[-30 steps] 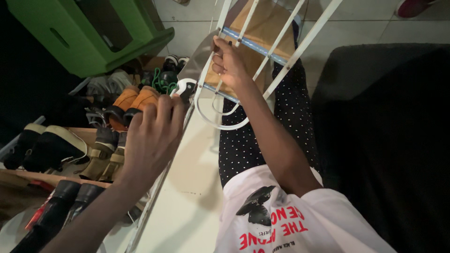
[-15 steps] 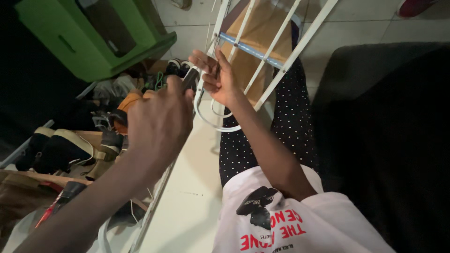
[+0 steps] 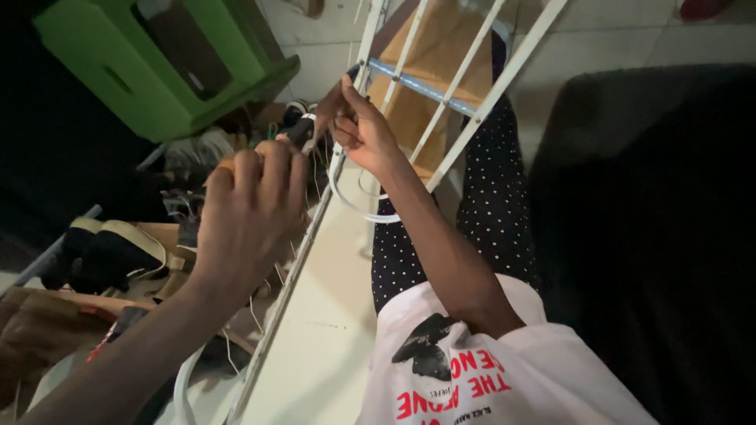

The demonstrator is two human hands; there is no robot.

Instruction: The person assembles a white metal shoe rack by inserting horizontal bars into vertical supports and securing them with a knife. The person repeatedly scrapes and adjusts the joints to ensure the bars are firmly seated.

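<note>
At the bottom of the frame a white shirt point(image 3: 480, 370) with red print fills the lower middle, and dotted dark trousers point(image 3: 488, 205) run up from it toward the centre. Left of them a long pale board point(image 3: 331, 330) slants from the bottom edge up to the frame's middle.

The left hand point(image 3: 252, 212) sits left of centre, seen from its back, fingers curled tight around a small dark tool point(image 3: 301, 130) whose tip pokes out above the knuckles. What kind of tool it is cannot be told; most of it is hidden in the fist.

Just above and right of it, the right hand point(image 3: 364, 130) pinches a white cord point(image 3: 354, 201) at the edge of a white frame point(image 3: 465, 86) of slanted bars. The cord hangs from that pinch in a loose loop below the wrist, in the centre of the picture, and the two hands nearly meet at its upper end.

The cord looks light and limp but with some spring, since the loop holds a rounded curve. Its smooth skin would likely slip through a loose pinch, so a grip close to the working end, as the right hand has it, seems best. The bars look stiff and light.

On the left lie shoes point(image 3: 110, 252) in a heap, dim and hard to sort. A green bin point(image 3: 157, 71) stands tilted at upper left, and pale floor tiles point(image 3: 614, 31) cross the top.
</note>
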